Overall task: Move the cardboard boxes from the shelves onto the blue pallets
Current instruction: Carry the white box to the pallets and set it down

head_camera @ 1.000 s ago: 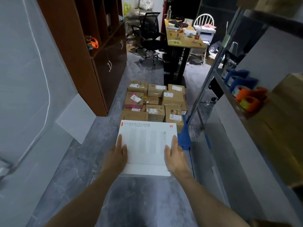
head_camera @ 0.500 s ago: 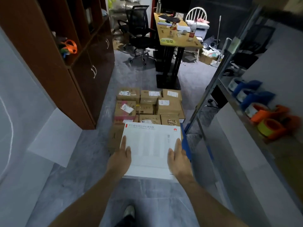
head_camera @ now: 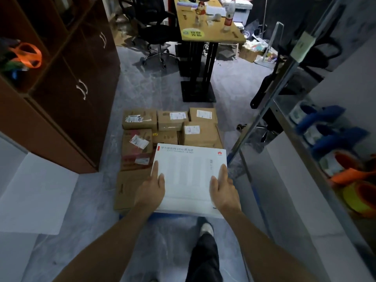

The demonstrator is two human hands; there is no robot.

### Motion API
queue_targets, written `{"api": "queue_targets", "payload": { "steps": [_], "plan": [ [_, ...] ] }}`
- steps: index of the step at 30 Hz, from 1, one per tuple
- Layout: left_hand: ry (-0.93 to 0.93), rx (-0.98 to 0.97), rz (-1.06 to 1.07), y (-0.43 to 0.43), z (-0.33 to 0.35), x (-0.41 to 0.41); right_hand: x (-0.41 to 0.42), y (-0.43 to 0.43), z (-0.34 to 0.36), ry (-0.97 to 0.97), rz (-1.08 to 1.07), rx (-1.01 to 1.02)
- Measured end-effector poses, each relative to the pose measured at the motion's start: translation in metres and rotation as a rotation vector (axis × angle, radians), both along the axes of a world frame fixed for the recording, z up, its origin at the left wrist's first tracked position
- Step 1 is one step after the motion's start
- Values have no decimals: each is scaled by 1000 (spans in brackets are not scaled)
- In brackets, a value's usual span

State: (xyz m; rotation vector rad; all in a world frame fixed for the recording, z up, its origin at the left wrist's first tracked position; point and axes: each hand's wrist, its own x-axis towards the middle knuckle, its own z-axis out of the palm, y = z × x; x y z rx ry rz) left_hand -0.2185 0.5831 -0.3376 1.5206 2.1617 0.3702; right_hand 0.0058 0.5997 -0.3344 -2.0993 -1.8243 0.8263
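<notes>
I carry a flat white box (head_camera: 189, 174) with red print level in front of me. My left hand (head_camera: 151, 192) grips its left edge and my right hand (head_camera: 223, 192) grips its right edge, thumbs on top. The box hangs over the near right part of a stack of brown cardboard boxes (head_camera: 140, 121) that lie on the floor ahead. A strip of the blue pallet (head_camera: 177, 215) shows just under the near edge of the white box. A long flat cardboard box (head_camera: 128, 186) lies at the stack's near left.
A brown cabinet (head_camera: 67, 88) stands on the left, with a white board (head_camera: 38, 192) leaning below it. A metal shelf rack (head_camera: 284, 102) with blue and orange tape rolls (head_camera: 325, 123) runs along the right. A desk (head_camera: 209, 27) and an office chair (head_camera: 154, 27) stand beyond. My leg (head_camera: 205, 251) is below.
I have walked forward with the white box, so the stack of cardboard boxes is closer. The box now hangs over the stack's near right part. My grip is the same.
</notes>
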Motion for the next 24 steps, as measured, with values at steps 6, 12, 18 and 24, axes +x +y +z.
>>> {"api": "queue_targets", "payload": {
  "steps": [6, 12, 18, 24],
  "plan": [
    [-123, -20, 70, 93, -10, 48, 42, 107, -18, 30, 43, 2],
    [-139, -10, 68, 179, -55, 84, 76, 197, -53, 22, 58, -20],
    [-156, -73, 57, 247, -125, 97, 92, 262, -114, 19, -4, -104],
    [-160, -90, 54, 291, -217, 93, 90, 308, -207, -2, 7, -89]
  ]
}}
